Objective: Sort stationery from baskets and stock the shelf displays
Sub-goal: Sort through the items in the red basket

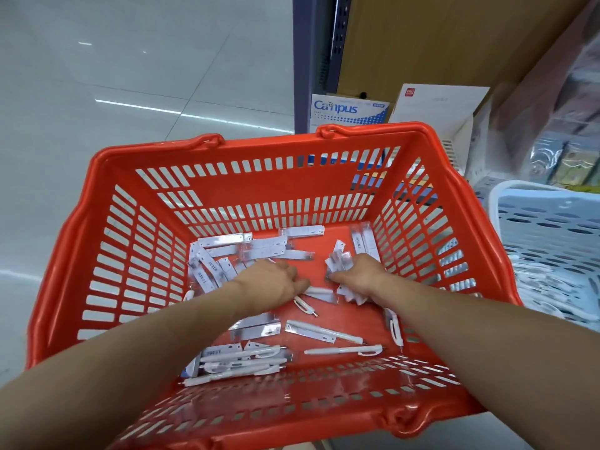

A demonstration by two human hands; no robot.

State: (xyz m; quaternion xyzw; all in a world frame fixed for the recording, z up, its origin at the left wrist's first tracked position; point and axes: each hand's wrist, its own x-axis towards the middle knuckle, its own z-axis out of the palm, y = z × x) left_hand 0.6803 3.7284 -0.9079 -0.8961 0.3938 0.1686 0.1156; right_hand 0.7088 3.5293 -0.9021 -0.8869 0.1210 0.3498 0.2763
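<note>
A red slotted basket (107,196) fills the view. On its floor lie several white pens, some in clear packets (256,329), some loose (341,350). Both my arms reach down into it. My right hand (357,276) grips a bunch of packeted white pens (337,259) that stick out above and below its fist. My left hand (276,280) is just left of it, fingers curled down onto a packeted white pen (319,292) on the basket floor.
A pale blue perforated basket (552,228) with white items stands right of the red one. Behind are a Campus notebook pack (347,108), a white carton (431,108) and a shelf upright (311,60). Glossy tiled floor lies to the left.
</note>
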